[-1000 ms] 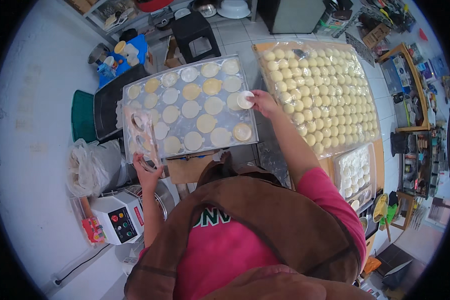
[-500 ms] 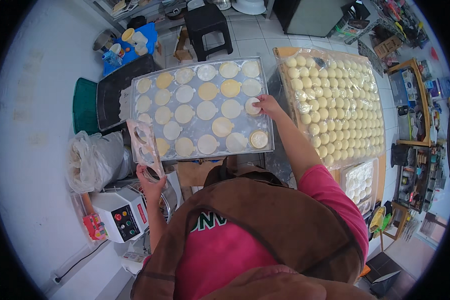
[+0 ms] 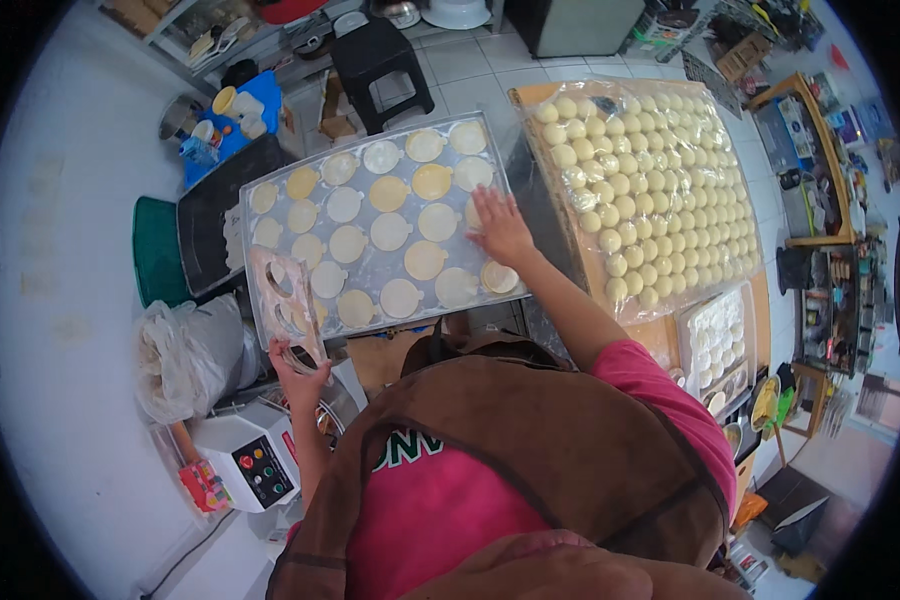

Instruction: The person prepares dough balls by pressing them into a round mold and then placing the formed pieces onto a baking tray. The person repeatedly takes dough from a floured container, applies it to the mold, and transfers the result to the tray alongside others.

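Note:
A shallow metal tray [image 3: 366, 218] dusted with white powder lies in front of me, set with rows of thin pale round discs [image 3: 387, 231], several with a small tab. My right hand [image 3: 503, 230] is spread with fingers stretched out over the tray's right edge, partly covering a disc there. Nothing shows in its fingers. My left hand [image 3: 298, 378] grips the lower end of a pinkish flat board with large round holes [image 3: 263, 270]. That board stands tilted over the tray's near left corner and hides some discs.
On the right, a wooden board [image 3: 530, 97] bears rows of pale dough balls under clear plastic. A smaller tray of white balls [image 3: 715, 340] sits nearer. A white machine with buttons [image 3: 245, 462] and plastic bags [image 3: 185, 350] stand left; a black stool [image 3: 378, 60] is beyond.
My right hand has gone from pinching a disc at the tray's right edge to lying spread there. The whole view has shifted and turned slightly; my left hand still holds the holed board.

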Motion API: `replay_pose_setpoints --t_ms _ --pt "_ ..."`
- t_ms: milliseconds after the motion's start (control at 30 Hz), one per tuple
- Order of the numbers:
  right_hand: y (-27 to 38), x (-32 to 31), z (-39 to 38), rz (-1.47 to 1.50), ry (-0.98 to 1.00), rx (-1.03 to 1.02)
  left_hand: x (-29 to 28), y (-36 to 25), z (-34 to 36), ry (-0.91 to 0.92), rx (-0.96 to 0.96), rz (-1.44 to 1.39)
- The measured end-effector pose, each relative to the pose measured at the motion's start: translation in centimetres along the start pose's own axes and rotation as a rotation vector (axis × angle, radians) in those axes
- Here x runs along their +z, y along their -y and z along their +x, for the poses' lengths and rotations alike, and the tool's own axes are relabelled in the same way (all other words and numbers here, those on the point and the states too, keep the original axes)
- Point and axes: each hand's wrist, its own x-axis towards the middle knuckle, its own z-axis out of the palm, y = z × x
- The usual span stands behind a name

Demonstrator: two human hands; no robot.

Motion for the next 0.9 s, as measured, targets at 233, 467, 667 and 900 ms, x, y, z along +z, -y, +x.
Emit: replay_pose_setpoints --t_ms 233,467,667,900 --pt "-2.0 -2.4 -1.7 0.092 -0.08 0.125 2.5 -1.4 2.7 0.156 0.194 0.087" --pt "-15.7 -7.8 -16.2 0.382 -0.766 0.587 13.1 -11.1 3.2 0.5 0.627 0.084" --pt "-27.1 -5.1 -39.8 0.198 -0.92 1.158 24.4 -18.5 -3.7 0.897 0.96 0.142" --pt "-32.3 -7.2 -48.8 0.312 -0.309 1.197 35.7 -22.8 -14.1 1.189 1.192 0.298"
